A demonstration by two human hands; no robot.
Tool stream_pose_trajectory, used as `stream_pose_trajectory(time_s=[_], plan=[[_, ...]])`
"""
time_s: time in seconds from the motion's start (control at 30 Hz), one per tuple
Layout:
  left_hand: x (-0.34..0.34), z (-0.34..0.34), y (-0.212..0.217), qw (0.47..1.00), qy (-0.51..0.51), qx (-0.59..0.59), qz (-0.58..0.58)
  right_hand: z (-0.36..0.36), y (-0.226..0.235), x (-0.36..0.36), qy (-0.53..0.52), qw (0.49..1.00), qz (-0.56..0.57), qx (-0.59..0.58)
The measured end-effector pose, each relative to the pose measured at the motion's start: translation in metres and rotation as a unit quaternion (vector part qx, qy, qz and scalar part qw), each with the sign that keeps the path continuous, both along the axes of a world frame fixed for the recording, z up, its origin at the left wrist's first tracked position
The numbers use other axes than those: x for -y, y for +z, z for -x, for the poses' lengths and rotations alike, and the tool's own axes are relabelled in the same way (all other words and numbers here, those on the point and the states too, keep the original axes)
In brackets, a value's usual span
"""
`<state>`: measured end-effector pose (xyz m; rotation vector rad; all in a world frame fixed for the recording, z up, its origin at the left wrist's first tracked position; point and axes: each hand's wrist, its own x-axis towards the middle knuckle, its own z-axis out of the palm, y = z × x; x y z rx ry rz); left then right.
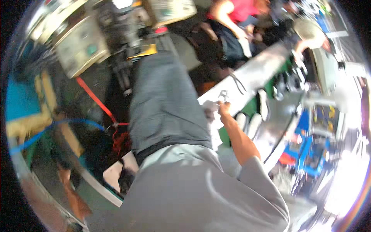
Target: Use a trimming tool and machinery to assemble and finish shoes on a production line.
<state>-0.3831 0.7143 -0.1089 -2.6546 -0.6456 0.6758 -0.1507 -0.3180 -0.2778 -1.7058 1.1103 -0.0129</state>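
Note:
My right hand [223, 109] reaches over a pale, long work surface [253, 73], with the bare forearm coming out of a grey sleeve. Its fingers are closed at the near end of a small silvery metal piece [223, 94]; blur hides its exact kind. Just past it on the surface lies a thin, dark, curved strip or cord [238, 84]. White crumpled material [213, 116] is beside the hand, close to my thigh. My left hand is not in view.
A person in a red top [243, 9] sits across, and another person's hand [301, 45] is farther along the surface. Blue racks [309, 154] stand at right. A red strap [94, 100] and a blue hose [77, 121] run on the left, near crates [83, 46].

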Motion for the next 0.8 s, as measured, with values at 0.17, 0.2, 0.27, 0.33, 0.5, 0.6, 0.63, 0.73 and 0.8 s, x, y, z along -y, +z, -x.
stream_pose_trajectory(time_s=[0.17, 0.2, 0.27, 0.33, 0.5, 0.6, 0.63, 0.73, 0.8], plan=[[0.075, -0.071, -0.083, 0.994, 0.084, -0.005, -0.075, 0.044, 0.071, 0.044, 0.107, 0.962, 0.218, -0.121], [0.103, -0.115, -0.092, 0.952, -0.180, 0.218, 0.118, 0.047, 0.089, 0.048, 0.132, 0.950, 0.255, -0.123], [0.140, -0.137, -0.102, 0.781, 0.074, 0.420, 0.455, 0.092, 0.083, 0.080, 0.173, 0.897, 0.400, -0.075], [0.220, -0.134, -0.118, 0.900, -0.037, 0.228, 0.369, 0.135, 0.106, 0.104, 0.137, 0.856, 0.498, -0.027], [0.380, -0.241, -0.089, 0.858, -0.056, 0.218, 0.462, 0.234, 0.094, 0.173, 0.072, 0.951, 0.237, -0.187], [0.475, -0.304, -0.067, 0.752, -0.046, 0.269, 0.600, 0.224, 0.102, 0.172, 0.080, 0.970, 0.170, -0.156], [0.521, -0.325, -0.050, 0.743, -0.073, 0.269, 0.609, 0.222, 0.108, 0.171, 0.110, 0.963, 0.188, -0.159], [0.645, -0.347, -0.009, 0.685, -0.138, 0.235, 0.676, 0.217, 0.115, 0.163, 0.091, 0.969, 0.175, -0.151], [0.721, -0.348, 0.012, 0.626, -0.290, 0.163, 0.705, 0.205, 0.126, 0.143, 0.010, 0.997, 0.039, -0.068]])
